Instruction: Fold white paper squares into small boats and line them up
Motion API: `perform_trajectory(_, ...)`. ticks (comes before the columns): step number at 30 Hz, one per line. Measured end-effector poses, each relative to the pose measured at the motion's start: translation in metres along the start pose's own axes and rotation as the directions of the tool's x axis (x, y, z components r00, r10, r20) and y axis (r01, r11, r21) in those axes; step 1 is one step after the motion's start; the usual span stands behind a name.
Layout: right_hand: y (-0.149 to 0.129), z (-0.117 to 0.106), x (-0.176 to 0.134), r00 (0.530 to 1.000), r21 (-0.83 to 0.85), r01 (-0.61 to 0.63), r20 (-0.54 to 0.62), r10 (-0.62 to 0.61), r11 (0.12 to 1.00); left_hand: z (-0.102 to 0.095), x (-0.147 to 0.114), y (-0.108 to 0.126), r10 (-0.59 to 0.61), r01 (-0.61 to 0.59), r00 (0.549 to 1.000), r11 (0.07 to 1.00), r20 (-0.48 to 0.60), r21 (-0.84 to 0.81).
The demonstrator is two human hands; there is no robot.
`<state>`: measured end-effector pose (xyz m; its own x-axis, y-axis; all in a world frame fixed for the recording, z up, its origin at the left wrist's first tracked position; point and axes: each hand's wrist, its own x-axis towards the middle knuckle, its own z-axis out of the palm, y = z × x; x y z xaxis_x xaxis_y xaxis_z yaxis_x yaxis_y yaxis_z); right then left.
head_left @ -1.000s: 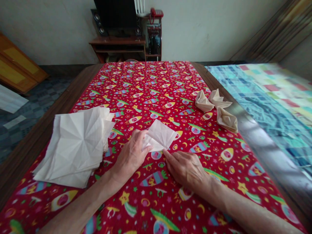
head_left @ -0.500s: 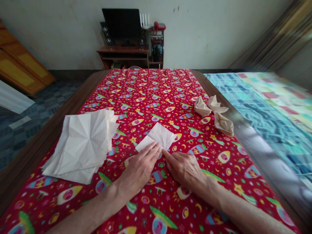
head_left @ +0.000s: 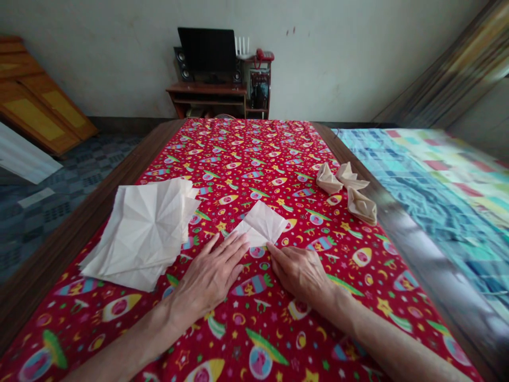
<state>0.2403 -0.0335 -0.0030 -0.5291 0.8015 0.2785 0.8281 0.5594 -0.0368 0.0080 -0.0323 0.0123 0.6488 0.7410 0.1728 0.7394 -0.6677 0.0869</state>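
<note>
Folded paper (head_left: 265,218) lay on red patterned cloth (head_left: 254,159), left hand (head_left: 212,270) lay spread on it, right hand (head_left: 299,270) touched its near corner — grip unclear — dark monitor (head_left: 207,50) stood before pale wall (head_left: 338,63).

We have the sheet (head_left: 267,220) mid-cloth, left hand (head_left: 209,273) on its left end, right hand (head_left: 298,270) at its near corner. Paper stack (head_left: 147,228) sits left; three folded pieces (head_left: 361,206) back right. Beyond the table (head_left: 135,159): desk (head_left: 210,90) bearing monitor (head_left: 207,50), phone (head_left: 264,54) right of that. Bedding (head_left: 397,170) lies right of the table.
</note>
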Motion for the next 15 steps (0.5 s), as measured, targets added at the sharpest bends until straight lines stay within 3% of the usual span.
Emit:
perform_trajectory(8,0.001,0.002,0.0,1.0,0.0,-0.019,0.008,0.019,1.0,0.004,-0.02,-0.013,-0.018,0.025,0.997,0.996,-0.076,0.089)
perform_trajectory(15,0.001,0.003,0.001,0.999,0.06,-0.014,-0.037,0.017,0.998,0.005,0.0,0.004,0.061,-0.054,0.99,0.997,-0.13,0.056)
